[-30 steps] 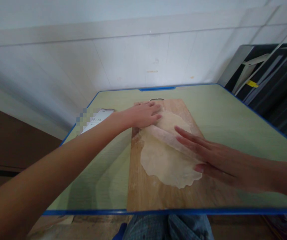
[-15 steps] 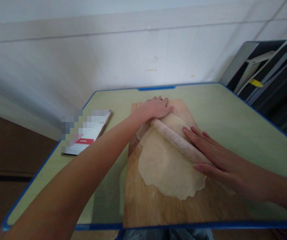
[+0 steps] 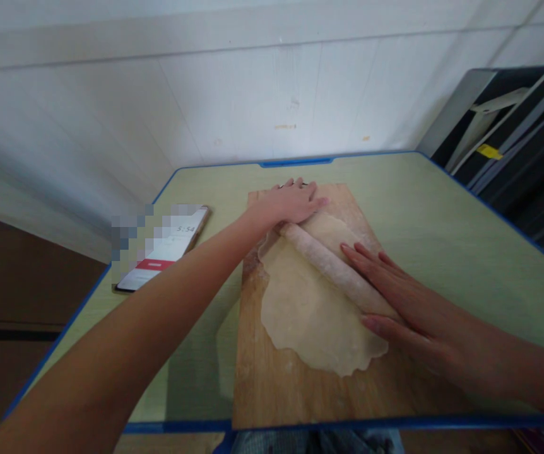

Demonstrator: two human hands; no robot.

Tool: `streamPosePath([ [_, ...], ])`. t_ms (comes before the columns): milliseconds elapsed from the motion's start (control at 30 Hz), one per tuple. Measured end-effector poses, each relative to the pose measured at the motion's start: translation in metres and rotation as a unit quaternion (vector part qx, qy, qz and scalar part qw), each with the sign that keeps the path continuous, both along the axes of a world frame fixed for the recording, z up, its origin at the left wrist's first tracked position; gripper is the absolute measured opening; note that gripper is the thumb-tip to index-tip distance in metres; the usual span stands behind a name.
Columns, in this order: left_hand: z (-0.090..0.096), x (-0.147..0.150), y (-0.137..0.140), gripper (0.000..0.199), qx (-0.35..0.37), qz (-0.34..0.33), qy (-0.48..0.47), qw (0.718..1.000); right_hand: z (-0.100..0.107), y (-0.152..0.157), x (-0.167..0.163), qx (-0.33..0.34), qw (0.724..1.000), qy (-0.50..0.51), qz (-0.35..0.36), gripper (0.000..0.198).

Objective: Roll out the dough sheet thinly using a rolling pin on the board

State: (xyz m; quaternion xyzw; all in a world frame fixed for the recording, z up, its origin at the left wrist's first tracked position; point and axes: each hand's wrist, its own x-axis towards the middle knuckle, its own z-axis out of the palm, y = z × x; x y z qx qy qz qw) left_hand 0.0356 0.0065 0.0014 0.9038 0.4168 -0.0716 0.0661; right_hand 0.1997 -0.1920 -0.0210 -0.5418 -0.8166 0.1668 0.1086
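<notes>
Dough [image 3: 310, 309] is spread on the board [image 3: 272, 394], the rolling pin [image 3: 338, 268] laid across it. At the pin's 11 o'clock end the left hand [image 3: 295, 203] is rested flat, ungripping; at 4 o'clock, the right hand [image 3: 409, 309], likewise. Pressure should be shared evenly.

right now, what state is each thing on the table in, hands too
dough sheet, rolled thin, edge uneven
rolling pin, whitened with powder, slanting across the dough sheet
wooden board, flat, dusted in places
smartphone, face up, screen lit, partly hidden
left hand, open over the pin's far end
right hand, open on its near end
</notes>
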Motion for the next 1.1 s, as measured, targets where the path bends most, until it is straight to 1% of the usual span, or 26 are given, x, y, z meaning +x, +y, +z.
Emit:
streamPosePath([
  [300, -0.004, -0.006, 0.001, 0.059, 0.016, -0.020, -0.011, 1.000, 0.004, -0.001, -0.010, 0.020, 1.000, -0.014, 0.020, 0.069],
  [467, 0.000, -0.006, -0.002, 0.060, 0.012, -0.020, -0.004, 1.000, 0.005, -0.003, -0.012, 0.061, 0.997, -0.016, 0.047, 0.066],
  [600, -0.001, -0.007, -0.001, 0.063, 0.010, -0.020, -0.005, 1.000, 0.005, -0.003, -0.013, 0.082, 0.995, -0.013, 0.054, 0.063],
  [733, -0.005, -0.009, 0.001, 0.065, 0.015, -0.020, -0.012, 1.000, 0.005, -0.004, -0.015, 0.082, 0.995, -0.012, 0.050, 0.059],
  [933, -0.007, -0.011, 0.002, 0.062, 0.017, -0.020, -0.016, 1.000, 0.002, -0.007, -0.017, 0.087, 0.994, 0.024, 0.055, 0.066],
  [1100, -0.007, -0.012, 0.003, 0.066, 0.016, -0.020, -0.015, 1.000, 0.004, -0.008, -0.019, 0.094, 0.994, 0.026, 0.054, 0.060],
])
